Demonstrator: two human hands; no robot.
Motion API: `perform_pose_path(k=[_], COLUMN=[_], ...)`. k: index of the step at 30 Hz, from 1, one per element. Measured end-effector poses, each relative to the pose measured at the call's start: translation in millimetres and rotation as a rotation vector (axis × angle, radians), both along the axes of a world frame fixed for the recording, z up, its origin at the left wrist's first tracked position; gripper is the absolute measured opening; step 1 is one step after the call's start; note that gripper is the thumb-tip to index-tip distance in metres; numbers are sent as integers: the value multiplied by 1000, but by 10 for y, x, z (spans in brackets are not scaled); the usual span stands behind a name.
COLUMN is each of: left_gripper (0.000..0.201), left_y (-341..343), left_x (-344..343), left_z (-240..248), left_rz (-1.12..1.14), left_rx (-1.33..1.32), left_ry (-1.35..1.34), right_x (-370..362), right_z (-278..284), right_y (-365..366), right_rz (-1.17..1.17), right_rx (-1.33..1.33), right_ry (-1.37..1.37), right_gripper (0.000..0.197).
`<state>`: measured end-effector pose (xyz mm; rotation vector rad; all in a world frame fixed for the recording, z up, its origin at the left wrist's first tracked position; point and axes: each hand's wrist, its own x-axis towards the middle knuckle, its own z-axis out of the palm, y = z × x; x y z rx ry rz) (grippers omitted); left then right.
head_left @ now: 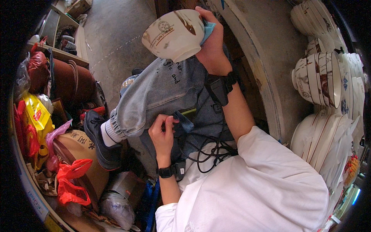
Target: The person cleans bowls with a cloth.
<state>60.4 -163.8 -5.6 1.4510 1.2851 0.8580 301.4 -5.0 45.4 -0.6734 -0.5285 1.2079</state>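
My right hand [214, 46] grips a white bowl [170, 36] with brown and grey patterning, held tilted on its side above my knee. A light blue cloth [208, 31] shows between that hand and the bowl's edge. Lower down, over my lap, my left hand [162, 133] is closed with its fingers curled. Beside its fingertips lies a blue strip of fabric [183, 121]; I cannot tell whether the hand grips it. Black cables [210, 152] lie loosely across my lap.
At the right stand stacked patterned bowls [317, 79] and white plates [320, 135]. Left of my foot are a brown jar [73, 79], a tan lidded container [79, 145], a red plastic bag [73, 179] and a yellow bag [36, 112]. Shelving [58, 54] stands at the far left.
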Motion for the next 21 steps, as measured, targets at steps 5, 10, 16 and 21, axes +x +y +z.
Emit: perform_pose_path(k=[5, 10, 16, 21], left_gripper=[14, 12, 11, 8], left_y=[-5, -2, -4, -5], left_x=[9, 29, 31, 20], left_z=[-10, -22, -56, -96], left_rz=[8, 17, 20, -12], left_rx=[46, 43, 37, 37], left_ry=[-9, -57, -86, -77], right_x=[47, 13, 64, 36], right_z=[-40, -28, -70, -55], right_y=[22, 7, 43, 22], right_rz=[21, -9, 5, -26], right_rx=[23, 32, 25, 26], right_ry=[-7, -25, -14, -16], right_gripper=[23, 23, 24, 24])
